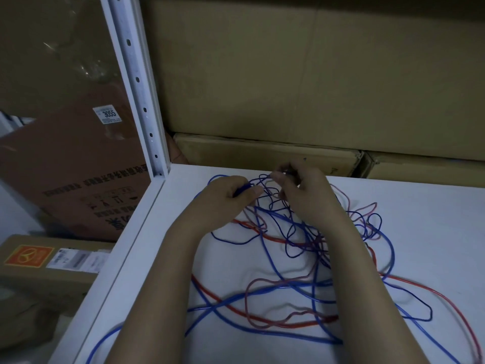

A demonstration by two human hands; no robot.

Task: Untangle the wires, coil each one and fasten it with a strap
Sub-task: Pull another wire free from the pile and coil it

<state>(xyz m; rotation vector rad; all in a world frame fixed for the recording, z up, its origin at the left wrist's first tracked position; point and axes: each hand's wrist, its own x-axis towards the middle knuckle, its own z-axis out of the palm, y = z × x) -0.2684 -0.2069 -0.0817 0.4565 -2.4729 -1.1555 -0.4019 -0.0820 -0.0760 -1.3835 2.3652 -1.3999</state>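
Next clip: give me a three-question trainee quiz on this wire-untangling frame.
1. True or false: the wires already lie coiled and strapped on the white table.
2. What does the left hand pinch? A) a blue wire B) a strap C) nothing
3. Fill in: the boxes behind the table are made of ____.

Key: 1 false, they are still tangled. 2 A; the right hand also holds wire. 3 cardboard.

two hands [228,193], four cardboard boxes [301,64]

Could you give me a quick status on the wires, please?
Both hands, left and right, pinching blue strands. Wires still one tangle, none coiled. No strap in view.
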